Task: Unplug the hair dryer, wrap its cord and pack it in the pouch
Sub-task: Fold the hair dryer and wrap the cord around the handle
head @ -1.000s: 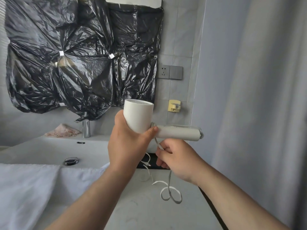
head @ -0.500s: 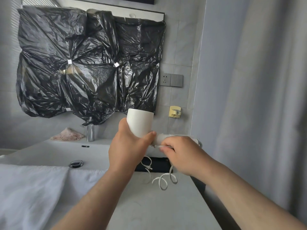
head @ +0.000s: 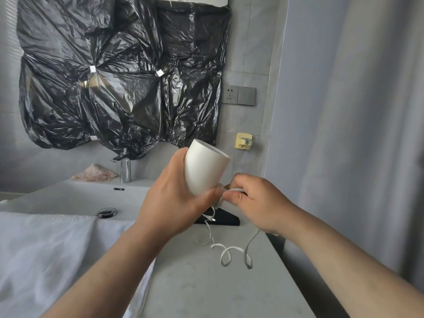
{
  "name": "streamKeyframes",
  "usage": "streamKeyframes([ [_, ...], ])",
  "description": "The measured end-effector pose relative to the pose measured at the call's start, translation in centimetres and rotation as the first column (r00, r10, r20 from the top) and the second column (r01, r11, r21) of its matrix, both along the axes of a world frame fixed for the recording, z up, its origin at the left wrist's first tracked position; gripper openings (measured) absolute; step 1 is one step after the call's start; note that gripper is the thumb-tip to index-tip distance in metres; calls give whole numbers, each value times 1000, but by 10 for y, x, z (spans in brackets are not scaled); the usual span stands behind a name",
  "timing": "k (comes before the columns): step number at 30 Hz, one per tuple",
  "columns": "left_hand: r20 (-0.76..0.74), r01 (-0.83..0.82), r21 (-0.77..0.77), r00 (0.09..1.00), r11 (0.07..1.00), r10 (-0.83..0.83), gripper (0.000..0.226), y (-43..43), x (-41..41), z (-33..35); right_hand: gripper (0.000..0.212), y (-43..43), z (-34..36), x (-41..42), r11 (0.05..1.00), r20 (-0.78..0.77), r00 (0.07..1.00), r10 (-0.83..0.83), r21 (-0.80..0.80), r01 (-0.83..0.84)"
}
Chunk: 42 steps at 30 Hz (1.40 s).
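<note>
Hair dryer (head: 204, 171): white plastic, smooth, matt. Cord (head: 231, 250): white flat plastic sheath, slight sheen. Pouch (head: 223, 220): black, matt, cloth-like. Wall sheeting (head: 114, 76): black plastic film, glossy, heavily crinkled. Tap (head: 125, 168): polished metal, mirror-bright. Tabletop (head: 206, 288): pale grey stone-look slab, smooth, matt. Towel (head: 46, 260): white terry cloth, fluffy. Curtain (head: 355, 134): grey cloth, matt.

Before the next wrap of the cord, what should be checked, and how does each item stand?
1. Unplugged: wall socket empty. Ok.
2. Grip: left hand holds the hair dryer. Ok.
3. Feed: right hand pinches the cord. Ok.
4. Wrapped: cord loops lie loose on the counter. Not ok.
5. Ready: black pouch open? Cannot tell.
</note>
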<state>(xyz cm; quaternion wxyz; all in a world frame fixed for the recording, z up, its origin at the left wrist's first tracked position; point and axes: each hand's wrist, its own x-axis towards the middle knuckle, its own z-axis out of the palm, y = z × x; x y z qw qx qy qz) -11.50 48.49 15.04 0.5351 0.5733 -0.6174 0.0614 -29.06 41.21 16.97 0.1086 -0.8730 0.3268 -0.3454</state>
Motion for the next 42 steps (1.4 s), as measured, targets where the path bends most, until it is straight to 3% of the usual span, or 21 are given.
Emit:
streamKeyframes([
  [3, 206, -105, 46, 974, 993, 94, 132, -2, -7, -3, 31, -2, 4, -3, 999, 79, 997, 17, 26, -19],
  [5, 273, -214, 32, 942, 976, 197, 139, -5, -13, -3, 32, -3, 3, -3, 999, 103, 994, 28, 38, -32],
  [10, 248, -122, 6, 962, 993, 116, 134, -15, -9, -3, 25, -7, 2, -6, 997, 163, 986, 34, 61, -45],
  [13, 60, 5, 9, 998, 1000, -5, 131, -19, -6, -5, 19, -8, 1, -8, 995, 230, 973, 35, 81, -55],
  [17, -152, 132, 68, 981, 989, -121, 91, -29, 7, -10, 18, -10, -4, -5, 994, 203, 979, 21, 99, -41],
  [20, -210, 166, 111, 968, 980, -140, 82, -29, 16, -13, 19, -12, -8, 0, 986, 199, 980, 22, 160, -55],
  [22, -147, 121, 100, 984, 988, -106, 81, -24, 20, -12, 19, -13, -7, 4, 983, 177, 984, 1, 180, -33],
  [27, 229, -96, 16, 969, 995, 90, 76, -13, 24, 1, 33, -19, -7, 13, 984, 64, 993, -98, 154, 87],
  [31, 331, -118, 3, 937, 993, 111, 77, -13, 30, 9, 35, -17, -5, 16, 976, 61, 995, -81, 207, 67],
  [33, 289, -68, 51, 956, 996, 50, 79, -14, 33, 7, 34, -17, 0, 14, 985, 1, 997, -73, 155, 72],
  [36, 84, 98, 122, 990, 988, -109, 82, -16, 40, 2, 22, -18, 6, 10, 981, -30, 998, 48, 191, -41],
  [38, -76, 246, 114, 968, 962, -239, 78, -16, 43, -1, 10, -18, 3, 9, 937, 66, 985, 159, 303, -172],
  [42, -245, 500, 23, 842, 866, -480, 72, -17, 43, -4, 13, -20, -8, 7, 780, 325, 914, 244, 495, -384],
])
